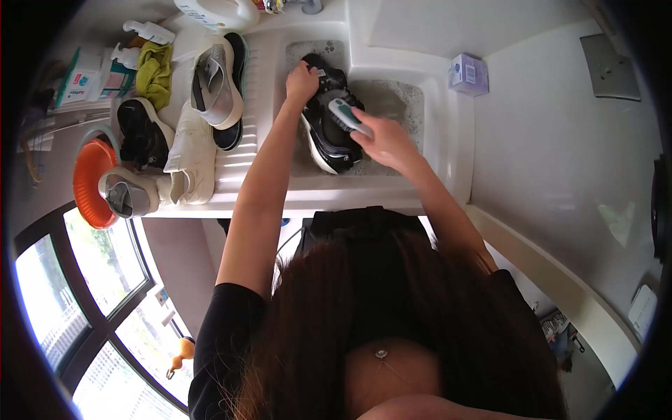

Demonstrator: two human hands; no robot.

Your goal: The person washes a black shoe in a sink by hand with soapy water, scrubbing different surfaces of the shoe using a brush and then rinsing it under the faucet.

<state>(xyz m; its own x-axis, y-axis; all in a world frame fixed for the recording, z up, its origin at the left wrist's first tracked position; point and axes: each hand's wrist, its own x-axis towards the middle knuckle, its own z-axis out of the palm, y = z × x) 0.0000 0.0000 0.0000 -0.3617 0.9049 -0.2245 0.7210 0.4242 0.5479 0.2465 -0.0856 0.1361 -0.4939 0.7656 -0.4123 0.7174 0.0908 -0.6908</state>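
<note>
– Since I'm remote, confirm: where's the shoe [327, 143], and what are the hands on?
– Shoe's in the sink [448, 154], tilted, pale sole edge showing, foam [337, 96] on top. Left hand [302, 82] is clamped on its end toward the sink's far side. Right hand [386, 142] is wrapped round the brush [343, 109]. I can't tell if bristles touch.
– How would I scrub well?
– I'd brace firmly with the left so the shoe can't skid in the sink. Short strokes, bristles flat, medium push. Re-wet from the sink's water [392, 105] as foam thins.
– Risks?
– Wet handle could twist, I reckon. Box [467, 75] sits just right of the sink; I'd avoid splashing it.
</note>
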